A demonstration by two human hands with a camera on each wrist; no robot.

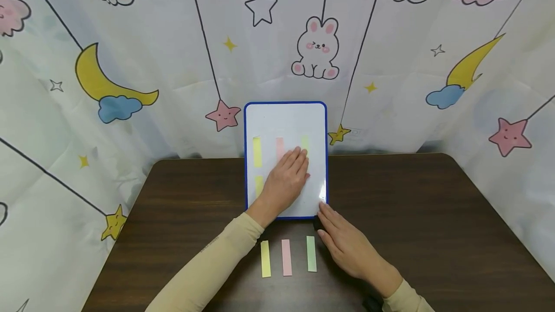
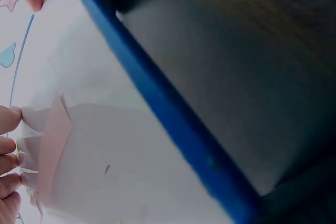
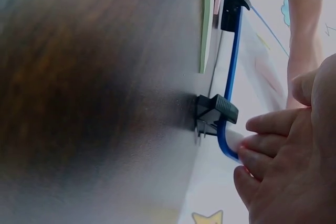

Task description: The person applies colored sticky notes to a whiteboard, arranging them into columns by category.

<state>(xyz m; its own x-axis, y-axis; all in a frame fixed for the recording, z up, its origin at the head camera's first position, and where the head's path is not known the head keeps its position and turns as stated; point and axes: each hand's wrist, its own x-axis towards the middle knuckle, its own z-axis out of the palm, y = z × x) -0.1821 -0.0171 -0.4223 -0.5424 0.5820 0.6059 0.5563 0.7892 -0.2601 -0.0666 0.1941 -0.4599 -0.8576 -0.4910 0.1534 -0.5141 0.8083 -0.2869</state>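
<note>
A small whiteboard with a blue frame stands upright on the table. My left hand lies on its face with fairly straight fingers, the fingertips at a green paper strip on the upper right. Beside it, a pink strip is partly covered by that hand; in the left wrist view a pink strip lifts off the board. Two yellow strips are on the board's left side. My right hand has its extended fingers touching the board's lower right corner.
Yellow, pink and green strips lie in a row on the dark wooden table before the board. Black clip-like feet hold the board's bottom edge. A patterned white curtain hangs behind and at both sides.
</note>
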